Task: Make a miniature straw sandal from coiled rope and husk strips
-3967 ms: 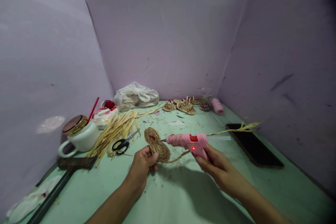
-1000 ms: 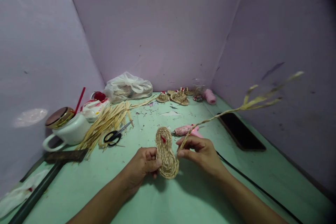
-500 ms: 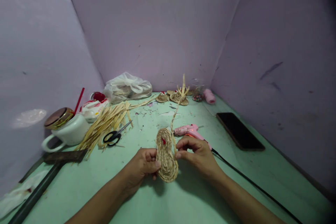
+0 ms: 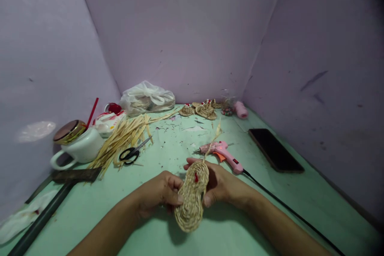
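Observation:
A coiled, braided straw slipper sole (image 4: 191,204) with a small red mark near its far end is held up, tilted, between both hands. My left hand (image 4: 165,193) pinches its left edge, thumb on top. My right hand (image 4: 220,186) grips the right edge, thumb at the side and fingers behind the far end, partly hidden. From that far end a loose braid tail (image 4: 218,131) runs up and away. Just beyond my right hand lies a pink glue gun (image 4: 223,154) with its black cord.
Black-handled scissors (image 4: 132,154) lie beside straw strips (image 4: 126,136). At left are a white mug (image 4: 82,148) and a hammer (image 4: 75,175). Small straw slippers (image 4: 205,110), a plastic bag (image 4: 147,98) and pink thread (image 4: 241,110) stand at the back. A phone (image 4: 274,150) is at right.
The sole has come nearer to me and tilted. My right hand has moved from the loose braid to round the sole's right side and far end. The braid tail has swung lower.

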### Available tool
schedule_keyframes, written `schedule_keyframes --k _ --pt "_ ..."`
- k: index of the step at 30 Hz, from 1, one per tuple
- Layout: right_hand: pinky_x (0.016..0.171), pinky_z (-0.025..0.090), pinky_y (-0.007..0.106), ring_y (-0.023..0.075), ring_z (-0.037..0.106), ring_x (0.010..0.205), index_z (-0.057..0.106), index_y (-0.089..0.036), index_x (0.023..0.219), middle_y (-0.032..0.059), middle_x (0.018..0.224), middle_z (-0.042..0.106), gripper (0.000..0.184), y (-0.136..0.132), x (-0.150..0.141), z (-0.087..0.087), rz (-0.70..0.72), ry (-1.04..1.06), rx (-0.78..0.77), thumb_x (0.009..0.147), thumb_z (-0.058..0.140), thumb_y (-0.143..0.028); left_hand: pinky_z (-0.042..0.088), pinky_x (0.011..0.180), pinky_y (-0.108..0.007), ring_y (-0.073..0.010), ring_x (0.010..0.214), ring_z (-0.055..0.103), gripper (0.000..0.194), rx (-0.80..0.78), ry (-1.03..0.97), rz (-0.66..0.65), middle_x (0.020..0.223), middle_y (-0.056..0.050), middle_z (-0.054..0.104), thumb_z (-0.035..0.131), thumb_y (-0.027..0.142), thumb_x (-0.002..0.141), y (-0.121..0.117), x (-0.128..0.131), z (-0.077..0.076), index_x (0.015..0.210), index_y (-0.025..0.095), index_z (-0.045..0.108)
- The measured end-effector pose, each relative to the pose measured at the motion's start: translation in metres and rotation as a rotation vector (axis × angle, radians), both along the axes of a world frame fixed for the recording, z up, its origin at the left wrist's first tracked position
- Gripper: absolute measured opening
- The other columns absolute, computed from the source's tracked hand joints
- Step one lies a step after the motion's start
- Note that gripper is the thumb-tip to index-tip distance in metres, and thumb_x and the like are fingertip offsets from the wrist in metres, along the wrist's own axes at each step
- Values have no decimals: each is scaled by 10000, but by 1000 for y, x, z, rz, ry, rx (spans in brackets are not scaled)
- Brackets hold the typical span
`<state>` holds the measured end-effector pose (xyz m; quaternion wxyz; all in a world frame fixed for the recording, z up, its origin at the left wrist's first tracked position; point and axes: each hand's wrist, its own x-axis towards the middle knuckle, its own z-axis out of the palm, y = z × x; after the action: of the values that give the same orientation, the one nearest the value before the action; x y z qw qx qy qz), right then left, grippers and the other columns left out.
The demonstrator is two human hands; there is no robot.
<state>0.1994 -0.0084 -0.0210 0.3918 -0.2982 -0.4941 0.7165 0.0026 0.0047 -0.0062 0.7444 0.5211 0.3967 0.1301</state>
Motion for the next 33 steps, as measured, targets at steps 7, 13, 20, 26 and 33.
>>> schedule_keyframes --k 7,13,20,26,33 --pt "508 425 257 112 511 614 479 -193 1136 81 1009 545 637 -1 -3 2 -184 -223 16 555 727 -278 240 433 -209 -84 430 378 170 152 235 36 454 13 485 531 181 490 21 -27 17 606 98 624" --pt "350 273 218 69 367 373 604 -141 766 -12 529 505 253 -6 -8 1 -155 -577 -11 682 592 -380 313 506 -223 -122 557 455 224 479 514 -275 583 10 518 504 212 589 28 -46 23 746 137 646" --pt "563 448 279 160 572 629 637 -185 749 45 696 645 173 -13 -1 7 -359 -914 618 765 520 -312 391 726 -274 -218 900 533 555 963 900 -204 1059 -67 559 520 510 659 19 -50 29 1136 227 530" --pt "802 416 393 229 531 971 600 -225 976 46 997 644 249 -8 -3 2 -327 -1177 1105 780 464 -155 379 648 -283 -215 822 575 415 964 1028 -111 893 -71 646 402 481 764 18 -55 38 992 204 609" --pt "826 374 438 259 498 1037 554 -216 1043 56 1091 624 278 -2 -9 -7 -252 -1333 1097 781 474 -170 313 538 -273 -214 761 576 233 1104 1127 -71 840 -61 646 483 155 644 18 -46 24 796 221 647"
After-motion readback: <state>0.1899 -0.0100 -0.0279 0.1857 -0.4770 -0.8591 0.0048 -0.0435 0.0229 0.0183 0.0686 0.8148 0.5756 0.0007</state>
